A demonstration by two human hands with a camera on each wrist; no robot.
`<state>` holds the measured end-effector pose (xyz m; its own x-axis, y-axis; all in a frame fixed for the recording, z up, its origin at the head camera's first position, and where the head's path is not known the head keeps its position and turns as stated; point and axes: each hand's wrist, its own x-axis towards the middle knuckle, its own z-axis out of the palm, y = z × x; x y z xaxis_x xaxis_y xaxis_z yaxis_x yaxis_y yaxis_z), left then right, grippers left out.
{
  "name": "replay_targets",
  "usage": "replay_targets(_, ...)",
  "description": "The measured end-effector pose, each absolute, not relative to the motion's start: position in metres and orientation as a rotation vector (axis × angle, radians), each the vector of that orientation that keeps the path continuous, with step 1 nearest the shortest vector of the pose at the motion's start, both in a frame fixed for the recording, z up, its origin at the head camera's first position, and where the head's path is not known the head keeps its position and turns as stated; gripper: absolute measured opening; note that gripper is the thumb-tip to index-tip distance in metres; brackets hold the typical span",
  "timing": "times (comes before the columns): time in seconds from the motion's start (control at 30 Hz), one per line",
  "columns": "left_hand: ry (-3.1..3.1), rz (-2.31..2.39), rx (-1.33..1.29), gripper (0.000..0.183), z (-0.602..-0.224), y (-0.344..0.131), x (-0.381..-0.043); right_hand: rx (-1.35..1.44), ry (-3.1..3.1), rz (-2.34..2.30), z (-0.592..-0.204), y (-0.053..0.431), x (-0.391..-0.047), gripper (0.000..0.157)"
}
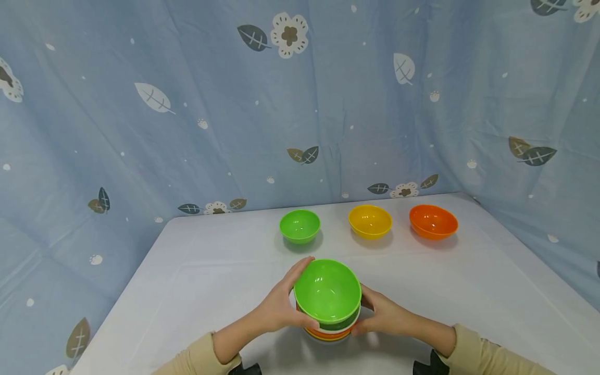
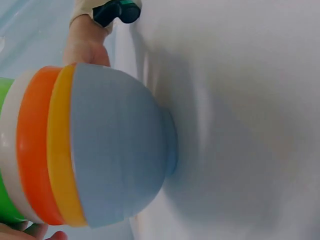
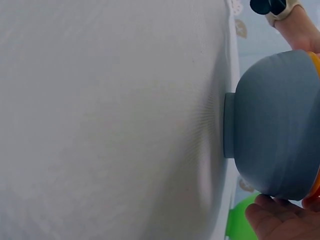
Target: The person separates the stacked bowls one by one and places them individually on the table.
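Note:
A stack of bowls stands near the table's front, with a green bowl on top. Beneath it come a white bowl, an orange bowl, a yellow bowl and, at the bottom, a grey-blue bowl. My left hand grips the green bowl from the left, thumb on the near side and fingers toward the far rim. From the right, my right hand holds the stack; in the right wrist view its fingers touch the grey-blue bowl. The bowls partly hide both hands' fingers.
Along the back of the white table stand a smaller green bowl, a yellow bowl and an orange bowl, in a row with gaps between. A blue patterned curtain hangs behind the table and along its sides.

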<state>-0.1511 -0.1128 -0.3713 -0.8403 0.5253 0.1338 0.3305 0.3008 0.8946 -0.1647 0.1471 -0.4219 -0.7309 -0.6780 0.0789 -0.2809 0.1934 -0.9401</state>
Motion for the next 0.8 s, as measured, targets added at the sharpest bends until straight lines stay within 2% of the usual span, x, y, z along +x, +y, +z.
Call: replay_targets(0.8,2.331,1.740,0.745,0.108,-0.345,-0.125,-0.155,-0.984,2.067,-1.557,-0.423,0.149,-0.167,0.093)
